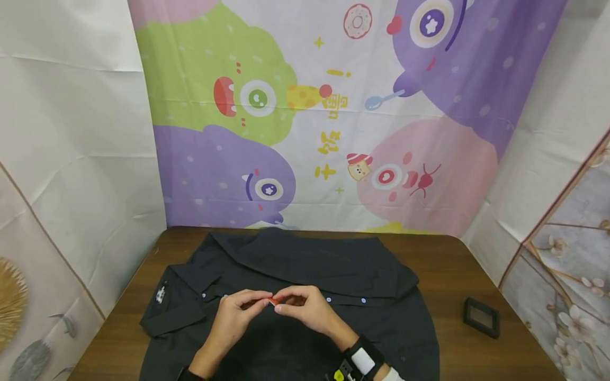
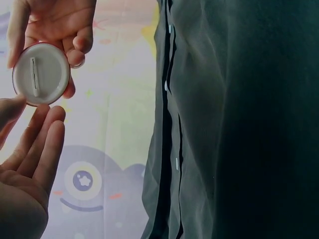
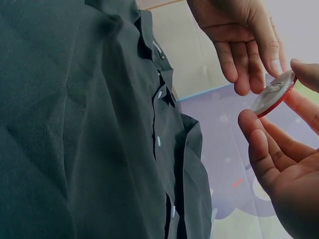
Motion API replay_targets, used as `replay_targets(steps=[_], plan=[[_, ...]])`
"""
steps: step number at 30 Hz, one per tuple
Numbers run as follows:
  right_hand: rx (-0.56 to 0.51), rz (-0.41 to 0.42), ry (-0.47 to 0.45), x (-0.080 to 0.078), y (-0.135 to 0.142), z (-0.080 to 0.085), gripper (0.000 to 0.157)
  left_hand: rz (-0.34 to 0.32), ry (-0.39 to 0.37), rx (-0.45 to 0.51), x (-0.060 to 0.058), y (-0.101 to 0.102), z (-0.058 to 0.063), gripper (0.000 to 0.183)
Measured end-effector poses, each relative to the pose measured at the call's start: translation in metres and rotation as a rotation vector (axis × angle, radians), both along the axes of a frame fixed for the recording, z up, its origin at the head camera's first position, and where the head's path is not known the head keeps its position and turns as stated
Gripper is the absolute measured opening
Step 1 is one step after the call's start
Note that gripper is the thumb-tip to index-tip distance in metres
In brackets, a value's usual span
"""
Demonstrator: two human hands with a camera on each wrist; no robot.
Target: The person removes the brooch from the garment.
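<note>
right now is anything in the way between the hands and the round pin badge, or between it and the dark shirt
Nothing visible: the left hand and right hand hold the badge directly by its edge. No other object shows between it and the dark shirt.

A shirt [image 1: 295, 264] lies across the middle of the table [image 1: 448, 296], its buttons [image 1: 364, 300] in a row from left to right. Above the shirt, a badge [image 2: 51, 74] sits between the left hand [image 1: 236, 316] and the right hand [image 1: 308, 309]. To the shirt's right, near the table's right edge, lies a small case [image 1: 472, 321]. Behind the table hangs a backdrop [image 1: 314, 201], between a left curtain [image 1: 90, 132] and a right curtain [image 1: 548, 121]
</note>
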State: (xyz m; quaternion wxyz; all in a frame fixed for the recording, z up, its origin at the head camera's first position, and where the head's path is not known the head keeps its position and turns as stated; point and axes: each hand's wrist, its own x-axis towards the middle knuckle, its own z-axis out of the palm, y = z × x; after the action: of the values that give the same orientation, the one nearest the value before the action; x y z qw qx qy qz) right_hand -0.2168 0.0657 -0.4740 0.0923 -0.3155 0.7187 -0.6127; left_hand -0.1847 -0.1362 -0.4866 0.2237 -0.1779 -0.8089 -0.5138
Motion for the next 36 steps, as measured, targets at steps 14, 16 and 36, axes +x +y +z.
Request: replay_targets(steps=[14,16,36], plan=[[0.05,-0.032,-0.032,-0.0005,0.001,0.0021,0.025,-0.007,-0.041,-0.003,0.0012,0.0013,0.0014,0.012],[0.06,-0.03,-0.041,-0.0006,0.0011,0.0026,0.025,-0.004,-0.043,-0.006,0.0013,0.0012,0.0013,0.012],[0.058,-0.046,0.053,0.0007,0.0029,0.0016,0.023,0.059,-0.038,-0.045,0.0008,0.0033,0.0034,0.014]])
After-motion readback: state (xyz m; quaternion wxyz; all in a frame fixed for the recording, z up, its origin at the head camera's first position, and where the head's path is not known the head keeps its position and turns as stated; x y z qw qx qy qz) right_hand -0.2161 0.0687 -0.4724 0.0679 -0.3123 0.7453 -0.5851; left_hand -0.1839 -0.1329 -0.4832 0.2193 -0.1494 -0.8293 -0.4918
